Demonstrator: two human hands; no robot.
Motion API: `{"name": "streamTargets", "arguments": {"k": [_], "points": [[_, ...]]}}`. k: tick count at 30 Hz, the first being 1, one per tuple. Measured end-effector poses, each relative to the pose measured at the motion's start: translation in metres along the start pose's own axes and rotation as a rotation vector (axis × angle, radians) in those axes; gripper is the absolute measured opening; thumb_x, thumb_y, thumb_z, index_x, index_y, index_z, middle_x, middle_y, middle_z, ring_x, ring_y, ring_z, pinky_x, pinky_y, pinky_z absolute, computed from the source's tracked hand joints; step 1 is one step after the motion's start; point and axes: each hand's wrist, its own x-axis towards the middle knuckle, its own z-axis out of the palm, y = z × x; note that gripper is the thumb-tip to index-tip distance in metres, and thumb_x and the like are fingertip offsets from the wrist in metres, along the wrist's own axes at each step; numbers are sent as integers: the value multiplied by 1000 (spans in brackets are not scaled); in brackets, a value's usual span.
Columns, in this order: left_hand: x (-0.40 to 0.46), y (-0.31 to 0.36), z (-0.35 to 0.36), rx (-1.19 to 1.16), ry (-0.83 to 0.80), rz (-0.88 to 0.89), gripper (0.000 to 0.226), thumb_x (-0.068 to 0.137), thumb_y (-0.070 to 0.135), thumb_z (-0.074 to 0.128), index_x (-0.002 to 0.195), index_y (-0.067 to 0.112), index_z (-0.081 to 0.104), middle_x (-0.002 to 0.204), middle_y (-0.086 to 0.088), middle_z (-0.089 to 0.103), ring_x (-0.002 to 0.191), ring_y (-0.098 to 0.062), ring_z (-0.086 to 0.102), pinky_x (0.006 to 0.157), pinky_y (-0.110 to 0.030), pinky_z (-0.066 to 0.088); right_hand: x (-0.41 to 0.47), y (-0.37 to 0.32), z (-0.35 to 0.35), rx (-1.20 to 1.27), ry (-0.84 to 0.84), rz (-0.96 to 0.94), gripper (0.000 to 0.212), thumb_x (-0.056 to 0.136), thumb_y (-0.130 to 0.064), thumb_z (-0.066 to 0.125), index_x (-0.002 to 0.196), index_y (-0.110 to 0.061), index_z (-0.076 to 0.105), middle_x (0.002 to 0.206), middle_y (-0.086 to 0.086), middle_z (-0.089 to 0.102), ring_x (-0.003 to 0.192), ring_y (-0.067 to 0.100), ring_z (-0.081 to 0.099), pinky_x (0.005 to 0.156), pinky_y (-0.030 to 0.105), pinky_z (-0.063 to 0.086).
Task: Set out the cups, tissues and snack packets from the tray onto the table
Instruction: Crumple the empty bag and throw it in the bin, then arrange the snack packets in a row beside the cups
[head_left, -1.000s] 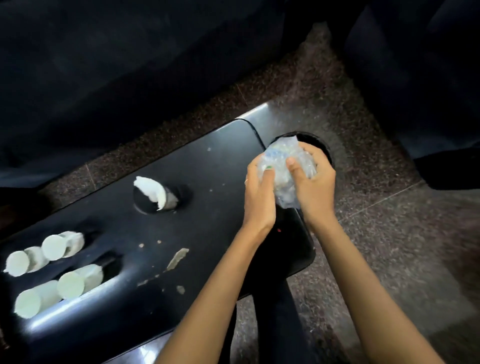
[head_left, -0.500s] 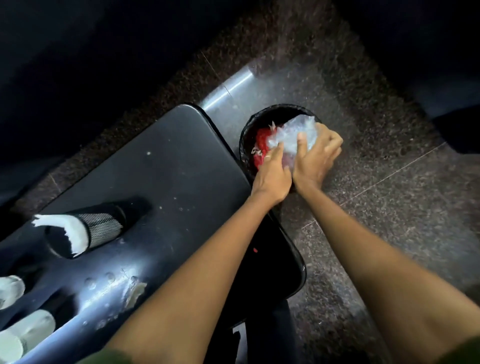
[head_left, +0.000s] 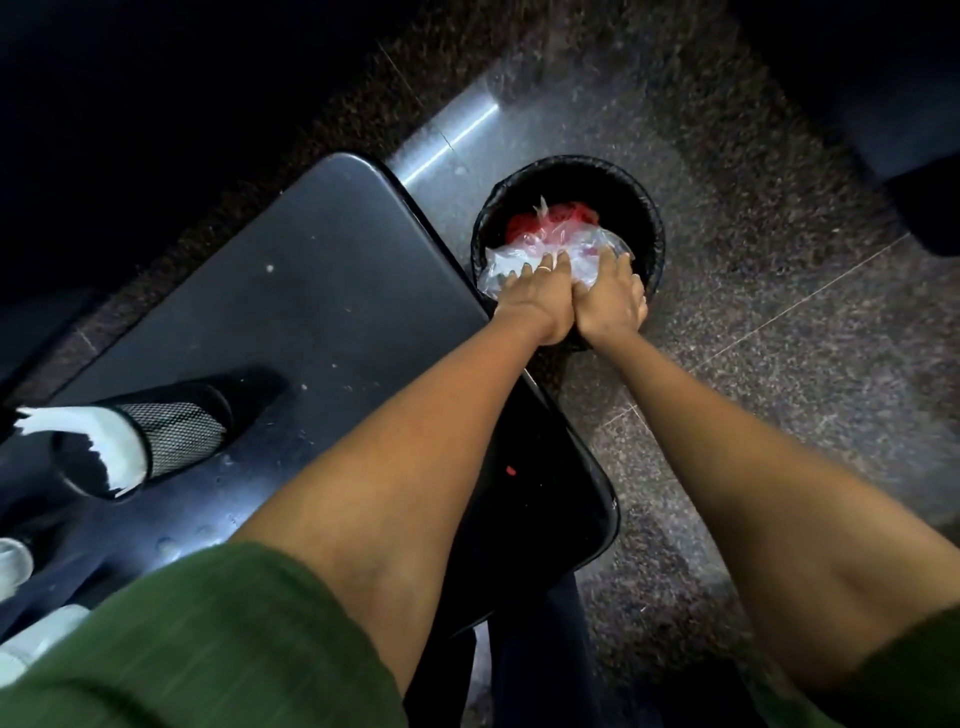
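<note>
My left hand (head_left: 535, 299) and my right hand (head_left: 613, 296) lie side by side, palms down, on a crumpled bundle of clear plastic (head_left: 589, 247). They press it into a round black bin (head_left: 571, 167) on the floor, just off the right edge of the black table (head_left: 311, 291). Under the plastic, something red (head_left: 561, 215) shows in the bin. On the table at the left, a black mesh holder (head_left: 182, 434) has white tissue (head_left: 111, 436) in it. White cups (head_left: 13, 564) are cut off at the lower left edge.
The floor around the bin is dark speckled stone (head_left: 779, 364). Dark furniture fills the top left and top right corners. Small crumbs and wet spots dot the table top. My green sleeves cover the bottom of the view.
Both hands have carried the plastic bundle from above the table's edge down into the bin. The view has swung to the right, so the cups have slid to the left edge.
</note>
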Motion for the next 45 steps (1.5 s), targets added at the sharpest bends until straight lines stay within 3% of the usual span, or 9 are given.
{"name": "streamTargets", "arguments": {"k": [3,5,8,11,15,18,25,35,45], "points": [[-20,4,-5,-111,202,82,46,98,16,39,145,17,37,145,-11,45,130,-29,45,104,-41,40,-15,-3,-12,42,144,-96,45,93,-18,45,137,-14,43,146,9,40,132,31,36,108,43,27],[-39,4,-9,-193,318,102,41,97,12,40,136,20,49,134,-9,56,121,-28,52,96,-42,45,-32,-7,-25,91,240,-159,37,88,-10,44,122,-14,57,132,9,52,122,29,43,102,39,30],[-71,-1,-12,-259,439,110,35,94,10,44,124,19,58,124,-6,63,114,-26,56,92,-42,47,-63,-11,-44,135,336,-276,34,82,-2,45,109,-11,64,118,10,60,112,29,48,96,36,32],[-107,-13,-13,-273,545,131,29,91,10,46,115,16,63,115,-6,67,108,-27,58,90,-40,45,-100,-20,-58,173,407,-405,30,79,5,46,101,-4,65,106,16,63,102,35,51,91,41,38],[-163,-40,-13,-311,672,104,31,89,9,47,114,16,63,111,-5,67,103,-27,58,90,-40,43,-158,-41,-60,188,441,-550,23,76,11,48,91,2,63,95,21,65,92,40,55,83,45,41],[-206,-62,-7,-370,788,74,33,88,8,49,117,14,63,116,-4,67,106,-27,58,94,-38,42,-202,-61,-48,177,439,-648,26,74,11,51,96,3,63,99,20,66,93,41,58,84,42,38],[-320,-151,50,-389,946,-47,48,91,13,50,140,12,46,146,-6,48,137,-24,41,118,-37,22,-330,-101,30,115,305,-893,50,75,10,55,123,-5,58,127,12,61,117,31,55,98,35,34],[-500,-332,180,-456,1076,-451,57,95,25,45,149,17,27,157,0,29,146,-20,22,120,-35,8,-525,-127,196,-159,7,-1157,54,86,-4,55,139,-8,44,148,10,42,139,27,35,112,41,23],[-574,-451,221,-562,1105,-682,63,96,31,41,152,19,15,161,3,15,149,-17,9,119,-36,-4,-626,-185,302,-315,-144,-1340,58,86,-11,58,142,-9,39,152,8,35,142,24,30,114,43,23]]}}
